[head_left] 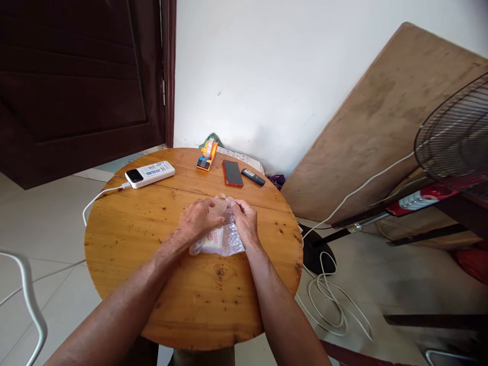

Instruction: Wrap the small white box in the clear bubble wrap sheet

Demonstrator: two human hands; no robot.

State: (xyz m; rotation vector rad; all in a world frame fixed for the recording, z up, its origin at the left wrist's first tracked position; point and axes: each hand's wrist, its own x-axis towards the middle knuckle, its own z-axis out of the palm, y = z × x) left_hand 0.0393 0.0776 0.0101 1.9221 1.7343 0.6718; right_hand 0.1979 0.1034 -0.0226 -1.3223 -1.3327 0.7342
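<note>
A clear bubble wrap sheet (pixel 233 238) lies on the round wooden table (pixel 198 300), around or over a small pale packet (pixel 213 240) with reddish print. My right hand (pixel 246 221) pinches the far right edge of the wrap between thumb and fingers. On the other side, my left hand (pixel 199 219) rests over the wrap's left part, thumb and fingers apart. Part of the packet is hidden beneath my left hand and the wrap.
Toward the back stand an orange tape dispenser (pixel 208 155), a red-edged phone (pixel 232 174) and a dark remote-like device (pixel 253 177). A white power bank (pixel 150 174) with a plugged-in cable lies at the left. A fan (pixel 457 132) stands right, with cable coils (pixel 331 305) on the floor.
</note>
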